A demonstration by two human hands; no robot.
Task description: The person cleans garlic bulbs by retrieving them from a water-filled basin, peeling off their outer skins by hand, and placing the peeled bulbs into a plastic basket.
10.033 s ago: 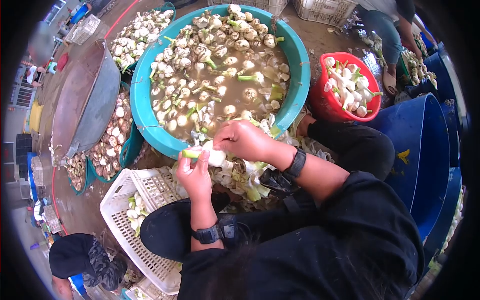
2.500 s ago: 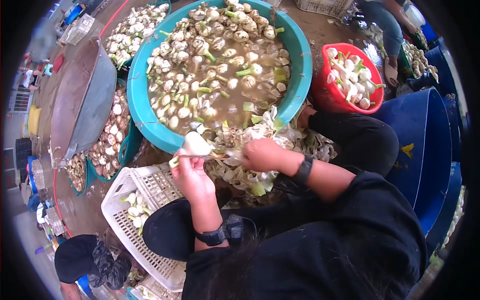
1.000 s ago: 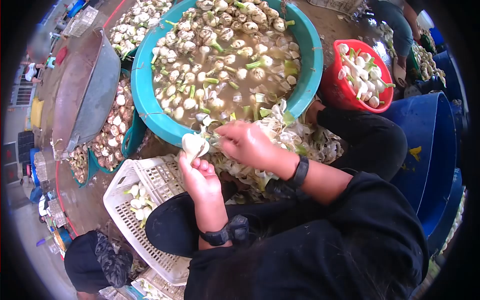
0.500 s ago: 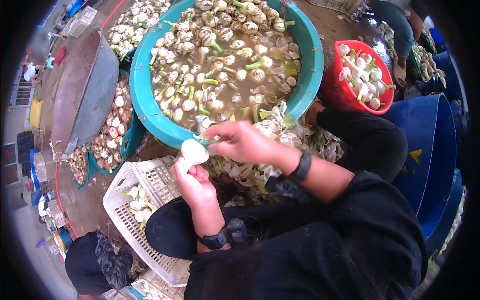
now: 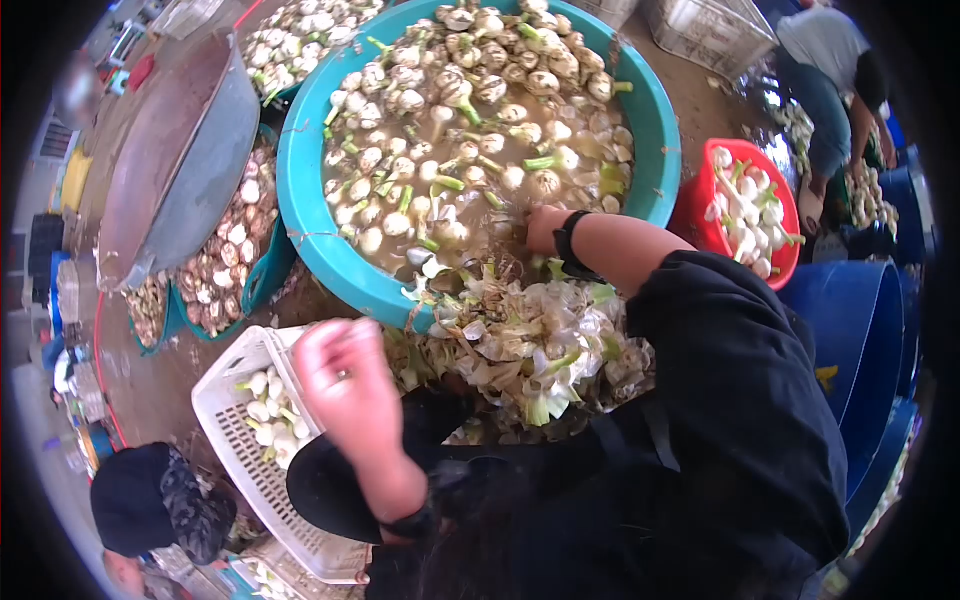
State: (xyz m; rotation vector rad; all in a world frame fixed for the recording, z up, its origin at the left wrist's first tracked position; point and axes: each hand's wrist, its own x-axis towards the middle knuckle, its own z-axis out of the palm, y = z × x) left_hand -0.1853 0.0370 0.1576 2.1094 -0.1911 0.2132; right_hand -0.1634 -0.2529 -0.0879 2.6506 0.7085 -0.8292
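My left hand is raised beside the white slotted crate, blurred, and I cannot make out its fingers or anything in them. Peeled garlic bulbs with short green stems lie inside that crate. My right hand reaches into the near part of the round teal tub, its fingers partly hidden in the muddy water. Around it float unpeeled and partly peeled bulbs. A heap of wet peelings lies against the tub's near edge, below my right hand.
A red bucket of peeled garlic is right of the tub, with large blue barrels below it. On the left are a metal wheelbarrow and tubs of garlic. One person works at upper right, another at lower left.
The peeled bulb is gone from my left hand, which has moved down and left towards the crate. My right hand has moved up and right into the tub's water. The view has shifted.
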